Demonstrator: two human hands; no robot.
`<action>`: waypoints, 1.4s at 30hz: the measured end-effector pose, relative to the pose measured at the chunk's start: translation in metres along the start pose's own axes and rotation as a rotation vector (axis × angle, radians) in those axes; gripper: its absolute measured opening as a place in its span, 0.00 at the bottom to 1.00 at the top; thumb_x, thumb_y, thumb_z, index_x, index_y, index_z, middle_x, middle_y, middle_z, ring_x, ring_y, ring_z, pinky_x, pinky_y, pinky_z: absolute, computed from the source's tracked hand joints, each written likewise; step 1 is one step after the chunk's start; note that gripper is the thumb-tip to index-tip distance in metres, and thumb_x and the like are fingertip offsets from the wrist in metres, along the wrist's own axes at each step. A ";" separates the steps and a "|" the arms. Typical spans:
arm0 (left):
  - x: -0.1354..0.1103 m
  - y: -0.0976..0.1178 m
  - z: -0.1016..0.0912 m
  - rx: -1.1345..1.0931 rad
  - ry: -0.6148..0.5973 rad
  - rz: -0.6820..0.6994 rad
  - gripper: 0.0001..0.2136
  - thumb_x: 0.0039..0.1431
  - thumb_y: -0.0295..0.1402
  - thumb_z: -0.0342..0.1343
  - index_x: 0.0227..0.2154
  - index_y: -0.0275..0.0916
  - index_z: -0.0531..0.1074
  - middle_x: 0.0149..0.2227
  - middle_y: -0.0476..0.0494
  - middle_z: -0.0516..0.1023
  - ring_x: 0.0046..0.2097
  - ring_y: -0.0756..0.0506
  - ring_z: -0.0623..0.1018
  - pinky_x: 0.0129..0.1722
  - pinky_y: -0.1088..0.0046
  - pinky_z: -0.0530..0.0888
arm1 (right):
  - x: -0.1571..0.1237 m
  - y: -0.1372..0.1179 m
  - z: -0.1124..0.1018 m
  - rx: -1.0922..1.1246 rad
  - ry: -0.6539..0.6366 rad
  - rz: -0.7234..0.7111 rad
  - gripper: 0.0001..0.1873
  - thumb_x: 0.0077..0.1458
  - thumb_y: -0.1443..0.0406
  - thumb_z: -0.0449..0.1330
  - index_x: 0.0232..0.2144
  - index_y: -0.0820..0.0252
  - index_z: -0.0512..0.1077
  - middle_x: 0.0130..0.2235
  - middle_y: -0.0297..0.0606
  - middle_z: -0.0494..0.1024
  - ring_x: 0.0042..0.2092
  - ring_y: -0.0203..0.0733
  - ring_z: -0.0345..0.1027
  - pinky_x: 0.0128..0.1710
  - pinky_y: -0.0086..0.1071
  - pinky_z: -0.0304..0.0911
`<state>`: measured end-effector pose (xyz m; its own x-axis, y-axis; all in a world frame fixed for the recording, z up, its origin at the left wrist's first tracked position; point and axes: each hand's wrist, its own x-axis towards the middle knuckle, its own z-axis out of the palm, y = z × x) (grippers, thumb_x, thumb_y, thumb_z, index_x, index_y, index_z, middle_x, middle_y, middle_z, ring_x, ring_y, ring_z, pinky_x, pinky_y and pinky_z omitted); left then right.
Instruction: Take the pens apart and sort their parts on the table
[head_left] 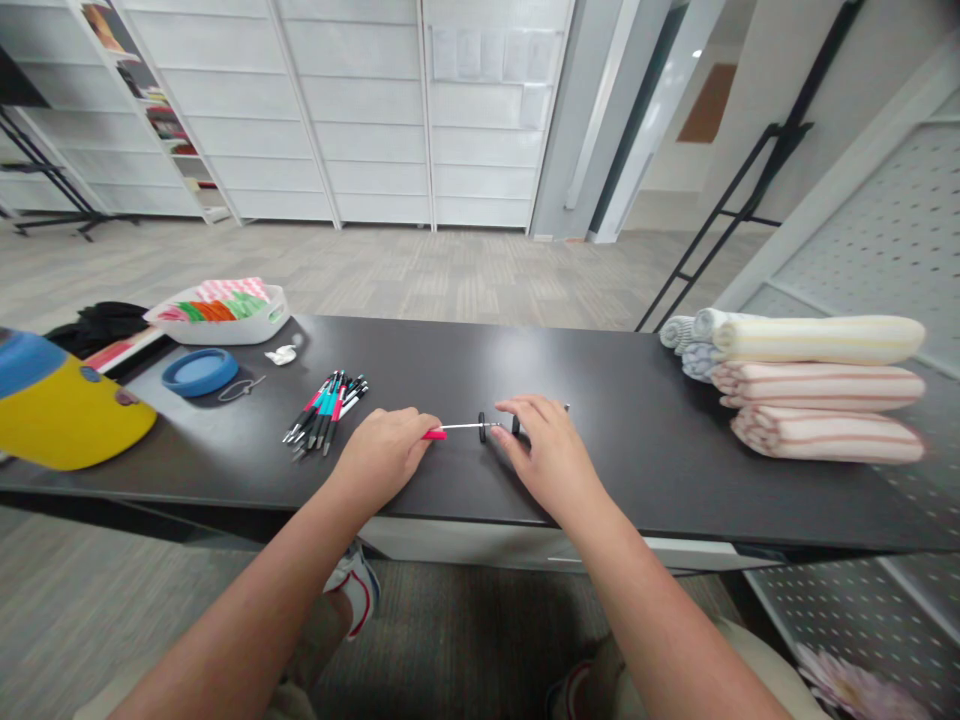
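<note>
head view: at the dark table [637,490], your left hand [384,452] pinches the red end of a thin rod [461,427], whose long axis points to three o'clock, toward your right hand [553,450]. there, thumb and forefinger spread near the free tip; whether they grip the dark piece [516,425] is unclear. a small black ring [482,427] sits at the rod, nearer your right hand, at nine o'clock from it.
</note>
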<state>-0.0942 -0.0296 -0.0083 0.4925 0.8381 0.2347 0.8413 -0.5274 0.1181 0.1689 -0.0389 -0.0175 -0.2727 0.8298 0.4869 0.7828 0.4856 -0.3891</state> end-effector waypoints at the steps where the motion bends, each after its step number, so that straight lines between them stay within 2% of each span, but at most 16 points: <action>1: -0.001 0.000 0.000 0.008 0.000 0.020 0.10 0.72 0.32 0.49 0.47 0.43 0.76 0.39 0.44 0.80 0.42 0.41 0.78 0.44 0.64 0.68 | 0.001 -0.001 0.000 0.002 -0.043 -0.021 0.10 0.69 0.61 0.58 0.49 0.54 0.76 0.49 0.43 0.80 0.52 0.50 0.70 0.56 0.44 0.62; 5: -0.002 -0.002 0.000 -0.001 0.007 0.041 0.10 0.71 0.31 0.49 0.46 0.43 0.76 0.39 0.43 0.80 0.42 0.42 0.78 0.43 0.65 0.68 | 0.002 -0.003 0.000 -0.046 -0.135 -0.043 0.11 0.71 0.63 0.55 0.42 0.53 0.78 0.43 0.40 0.82 0.47 0.47 0.71 0.53 0.43 0.61; 13: 0.000 -0.007 0.000 -0.068 0.060 -0.146 0.11 0.71 0.33 0.47 0.45 0.42 0.75 0.43 0.42 0.81 0.46 0.41 0.79 0.45 0.66 0.70 | 0.000 -0.001 -0.002 -0.119 -0.057 0.030 0.10 0.70 0.62 0.56 0.43 0.55 0.78 0.44 0.41 0.82 0.46 0.48 0.71 0.50 0.41 0.63; 17: 0.001 -0.002 0.001 -0.021 0.080 -0.237 0.09 0.69 0.32 0.49 0.43 0.42 0.74 0.42 0.43 0.82 0.43 0.40 0.80 0.42 0.66 0.69 | -0.001 -0.005 0.001 -0.208 -0.080 -0.019 0.14 0.72 0.61 0.54 0.45 0.55 0.80 0.43 0.41 0.83 0.45 0.49 0.70 0.51 0.44 0.61; 21: 0.001 0.001 0.001 0.017 0.091 -0.279 0.09 0.70 0.33 0.48 0.43 0.42 0.73 0.41 0.43 0.83 0.41 0.40 0.81 0.39 0.67 0.68 | 0.001 -0.018 0.009 -0.248 -0.083 -0.065 0.16 0.72 0.59 0.53 0.48 0.54 0.80 0.42 0.42 0.83 0.45 0.51 0.69 0.47 0.44 0.62; 27: -0.001 0.002 0.002 0.028 0.108 -0.299 0.09 0.71 0.34 0.47 0.41 0.42 0.72 0.40 0.44 0.82 0.40 0.41 0.81 0.37 0.68 0.68 | 0.013 -0.041 0.025 -0.249 -0.076 -0.044 0.15 0.71 0.58 0.55 0.40 0.52 0.81 0.38 0.43 0.82 0.44 0.52 0.68 0.41 0.43 0.60; 33: -0.002 0.004 0.000 0.019 0.084 -0.307 0.08 0.70 0.34 0.49 0.40 0.42 0.72 0.40 0.43 0.83 0.40 0.42 0.81 0.37 0.69 0.69 | 0.021 -0.046 0.038 -0.311 -0.053 -0.013 0.10 0.67 0.59 0.61 0.34 0.54 0.79 0.35 0.43 0.81 0.42 0.51 0.68 0.40 0.43 0.58; 42: -0.002 0.002 0.002 -0.024 0.117 -0.267 0.08 0.70 0.33 0.49 0.41 0.41 0.73 0.41 0.43 0.83 0.42 0.41 0.81 0.39 0.67 0.69 | 0.018 -0.046 0.037 -0.245 -0.050 0.022 0.13 0.66 0.54 0.62 0.35 0.53 0.80 0.36 0.42 0.83 0.43 0.52 0.69 0.40 0.43 0.56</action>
<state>-0.0932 -0.0325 -0.0106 0.2244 0.9266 0.3019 0.9313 -0.2951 0.2135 0.1070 -0.0362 -0.0193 -0.2771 0.8548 0.4389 0.8993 0.3916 -0.1949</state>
